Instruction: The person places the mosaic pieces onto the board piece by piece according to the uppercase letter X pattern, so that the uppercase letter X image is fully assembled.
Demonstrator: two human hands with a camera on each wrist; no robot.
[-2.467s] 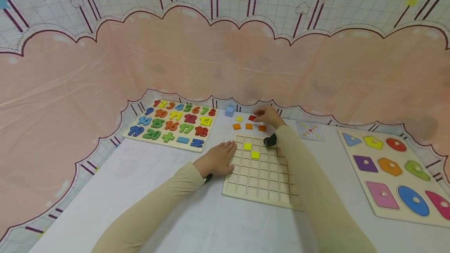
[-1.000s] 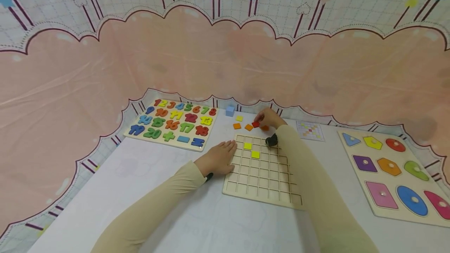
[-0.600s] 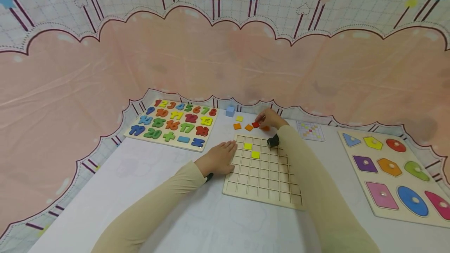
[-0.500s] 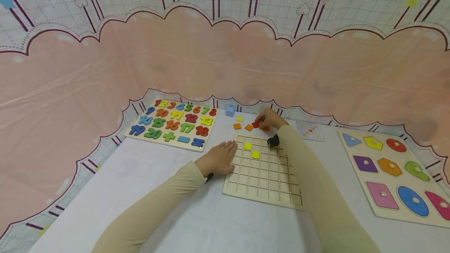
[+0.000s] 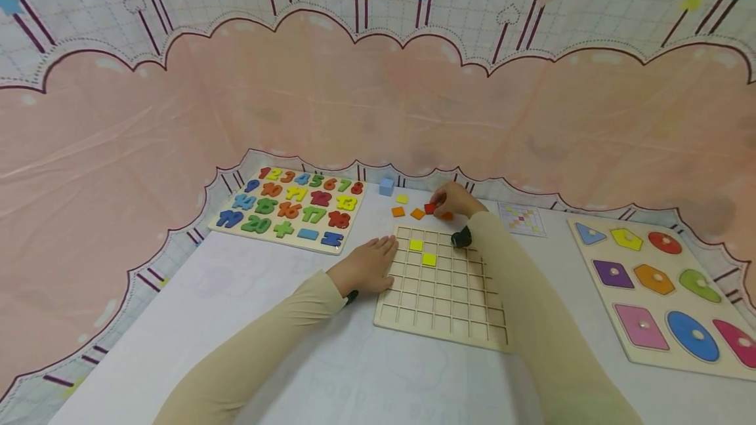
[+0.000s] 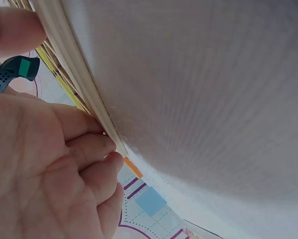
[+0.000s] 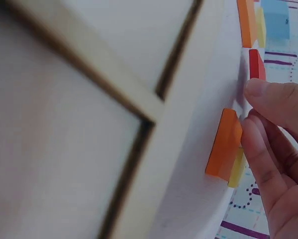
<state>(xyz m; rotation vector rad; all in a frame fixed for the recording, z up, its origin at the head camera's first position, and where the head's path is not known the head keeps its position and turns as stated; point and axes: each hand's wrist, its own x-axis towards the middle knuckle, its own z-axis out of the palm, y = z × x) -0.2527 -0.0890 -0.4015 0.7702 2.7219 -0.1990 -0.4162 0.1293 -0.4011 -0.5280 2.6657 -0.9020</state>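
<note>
In the head view, my right hand (image 5: 456, 201) pinches a red square tile (image 5: 430, 208) between thumb and fingers, beyond the grid board's far edge. The red tile (image 7: 256, 64) also shows at the thumb tip in the right wrist view. Just below those fingers is an orange tile (image 7: 224, 144), with a yellow edge behind it. My left hand (image 5: 367, 267) rests on the left edge of the wooden grid board (image 5: 434, 303), fingers extended; its fingertips meet the board's side in the left wrist view. Two yellow tiles (image 5: 429, 260) sit in the board's cells.
Loose orange tiles (image 5: 398, 212), a pale yellow tile (image 5: 401, 199) and a blue cube (image 5: 386, 187) lie beyond the board. A number puzzle (image 5: 289, 208) stands left, a pattern card (image 5: 522, 220) and a shape puzzle (image 5: 661, 294) right. A curtain (image 5: 378, 103) backs the table.
Since the earliest frame, my right hand has brought the red tile nearer, beside the orange tiles, and one orange tile has turned. Lately the red tile has shifted slightly. My left hand stays put.
</note>
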